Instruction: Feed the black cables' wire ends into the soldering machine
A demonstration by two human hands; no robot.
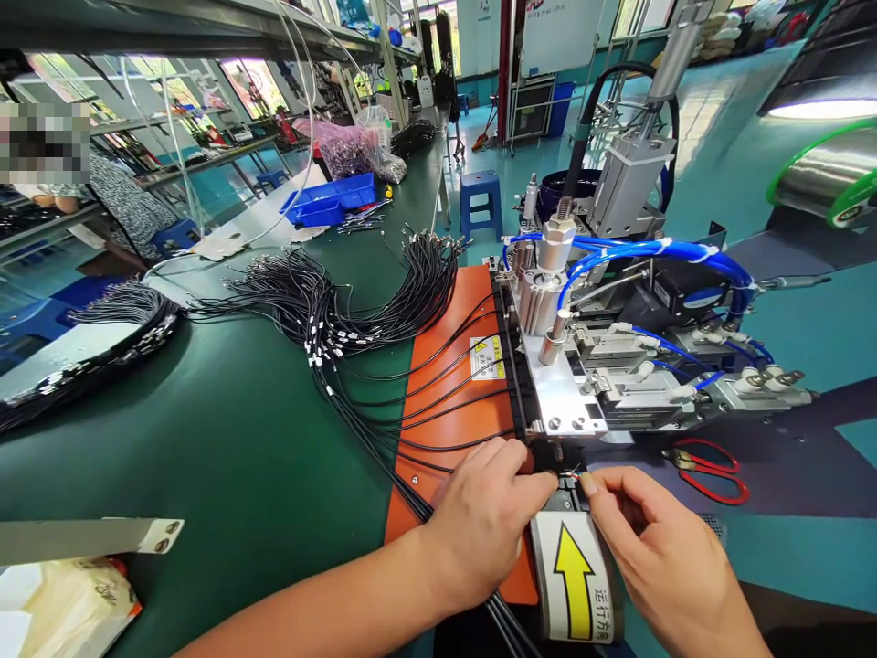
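My left hand [483, 516] is closed over the end of a black cable at the front of the machine, its thumb pressed beside a small metal fixture [565, 498]. Across from it, my right hand [654, 539] pinches fine coloured wires [574, 474] between thumb and finger. Part of what lies under both sets of fingers is hidden. Below the fixture, a curved guide bears a yellow arrow [574, 580]. Several black cables [452, 393] run across the orange plate [449, 315] into the machine's side. More cables pass beneath my left wrist.
The pneumatic machine [562, 352] with blue air hoses [658, 249] rises just ahead. Red-handled cutters [713, 471] lie to the right. A large cable bundle [322, 302] covers part of the green table [260, 439]. Blue trays [329, 199] stand farther back; a wire spool [829, 174] is at right.
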